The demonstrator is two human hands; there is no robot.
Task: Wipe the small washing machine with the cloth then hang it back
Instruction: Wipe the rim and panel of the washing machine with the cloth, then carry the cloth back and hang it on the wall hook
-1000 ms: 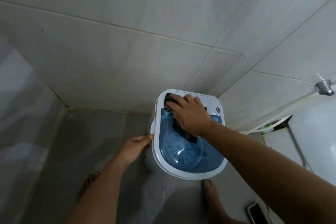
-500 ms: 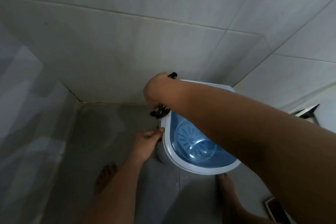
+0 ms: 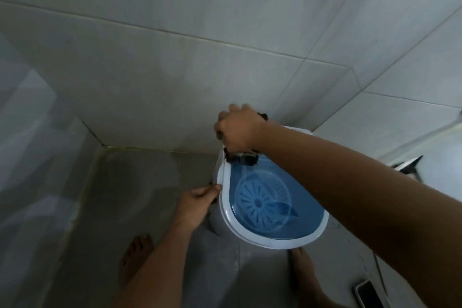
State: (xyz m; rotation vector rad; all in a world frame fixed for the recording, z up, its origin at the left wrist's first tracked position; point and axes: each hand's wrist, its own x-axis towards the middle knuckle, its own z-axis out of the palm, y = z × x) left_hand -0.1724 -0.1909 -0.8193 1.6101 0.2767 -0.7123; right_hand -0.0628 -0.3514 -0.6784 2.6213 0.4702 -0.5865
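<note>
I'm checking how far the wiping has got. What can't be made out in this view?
- Head view: the washing machine's back panel, hidden under the right hand and forearm.
- Most of the cloth, bunched under that hand.
- The phone, cut off by the bottom edge.

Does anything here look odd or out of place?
One thing: a phone lies on the bathroom floor at lower right, close to a bare foot, where it could be stepped on. The washing machine itself stands upright and looks undamaged.

arms: 2, bare, no sleeves | feet (image 3: 136, 255): 2, apparently bare | wrists: nothing worn
</note>
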